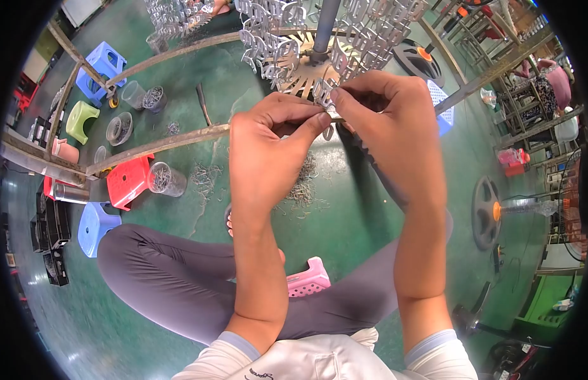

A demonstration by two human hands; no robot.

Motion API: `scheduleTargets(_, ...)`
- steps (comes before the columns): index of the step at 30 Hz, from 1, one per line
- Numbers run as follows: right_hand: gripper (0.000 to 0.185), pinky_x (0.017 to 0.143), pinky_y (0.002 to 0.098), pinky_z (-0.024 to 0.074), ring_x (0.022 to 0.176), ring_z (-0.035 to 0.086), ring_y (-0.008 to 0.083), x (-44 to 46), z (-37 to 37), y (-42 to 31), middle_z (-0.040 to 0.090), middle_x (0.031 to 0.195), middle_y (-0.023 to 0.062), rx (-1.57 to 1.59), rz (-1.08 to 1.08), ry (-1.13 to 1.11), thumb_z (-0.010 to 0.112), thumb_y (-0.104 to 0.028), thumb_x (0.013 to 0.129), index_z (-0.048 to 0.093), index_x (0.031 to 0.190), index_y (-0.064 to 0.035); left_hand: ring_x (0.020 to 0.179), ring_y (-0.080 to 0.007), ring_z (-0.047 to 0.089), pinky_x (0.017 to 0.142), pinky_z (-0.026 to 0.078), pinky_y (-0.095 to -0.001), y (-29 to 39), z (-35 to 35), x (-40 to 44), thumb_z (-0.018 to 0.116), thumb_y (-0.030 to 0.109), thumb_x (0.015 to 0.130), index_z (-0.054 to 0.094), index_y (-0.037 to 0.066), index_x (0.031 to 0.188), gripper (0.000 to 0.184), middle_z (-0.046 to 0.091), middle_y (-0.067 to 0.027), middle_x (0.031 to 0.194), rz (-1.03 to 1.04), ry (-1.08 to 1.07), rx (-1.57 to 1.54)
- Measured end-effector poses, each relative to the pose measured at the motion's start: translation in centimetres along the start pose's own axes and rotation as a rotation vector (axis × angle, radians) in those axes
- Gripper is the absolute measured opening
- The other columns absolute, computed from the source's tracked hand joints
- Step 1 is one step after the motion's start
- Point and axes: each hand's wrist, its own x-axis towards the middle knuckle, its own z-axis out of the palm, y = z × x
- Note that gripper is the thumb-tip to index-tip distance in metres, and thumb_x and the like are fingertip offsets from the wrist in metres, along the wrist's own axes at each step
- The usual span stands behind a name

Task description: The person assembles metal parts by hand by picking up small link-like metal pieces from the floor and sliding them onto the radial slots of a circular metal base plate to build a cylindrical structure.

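Observation:
My left hand [272,142] is closed in a pinch, thumb against forefinger, on a small silver metal piece [329,132]. Close beside it, my right hand [395,126] pinches at the same spot, its thumb and fingers on a silver part at the lower edge of the hanging cluster. Fingers hide most of what is gripped, so its full shape cannot be made out. Just beyond both hands, many curved silver metal parts [268,44] hang in chains around a grey upright pole [326,28], above a slotted round base [297,79].
A metal frame rail [174,144] crosses in front of me. Left are a red stool [128,182], a blue stool [96,227] and a clear cup of small metal pieces [164,180]. Loose pieces [303,190] lie on the green floor. A pink stool [310,278] is beneath me; a fan [488,212] stands right.

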Motion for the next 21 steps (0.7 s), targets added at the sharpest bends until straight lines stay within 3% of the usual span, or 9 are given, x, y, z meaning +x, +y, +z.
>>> scheduleTargets(13, 0.021, 0.061, 0.0314, 0.0504, 0.060, 0.061, 0.0162, 0.5, -1.1, 1.6, 0.069, 0.070, 0.0157, -0.024, -0.114, -0.103, 0.074, -0.011, 0.085, 0.073, 0.089, 0.0097, 0.088, -0.0132, 0.071, 0.081, 0.055, -0.0273, 0.2, 0.3, -0.2, 0.080, -0.002, 0.089, 0.080, -0.004, 0.098, 0.010, 0.077, -0.0069, 0.096, 0.028, 0.079, -0.028)
scheduleTargets(16, 0.020, 0.059, 0.0312, 0.0489, 0.059, 0.060, 0.0152, 0.6, -1.2, 2.0, 0.069, 0.069, 0.0150, -0.019, -0.152, -0.093, 0.074, -0.012, 0.085, 0.073, 0.087, 0.0088, 0.080, -0.0141, 0.072, 0.073, 0.056, -0.0271, -0.1, 0.2, 0.0, 0.078, -0.003, 0.089, 0.080, -0.006, 0.098, 0.009, 0.075, -0.0097, 0.097, 0.115, 0.102, 0.012)
scheduleTargets(21, 0.021, 0.057, 0.0321, 0.0481, 0.057, 0.059, 0.0156, 0.8, -1.3, 1.5, 0.068, 0.067, 0.0153, -0.037, -0.148, -0.155, 0.074, -0.012, 0.084, 0.073, 0.087, 0.0083, 0.080, -0.0178, 0.074, 0.075, 0.057, -0.0294, -0.2, 0.4, 0.1, 0.078, -0.002, 0.088, 0.079, -0.006, 0.097, 0.010, 0.075, -0.0124, 0.096, 0.110, 0.109, 0.109)
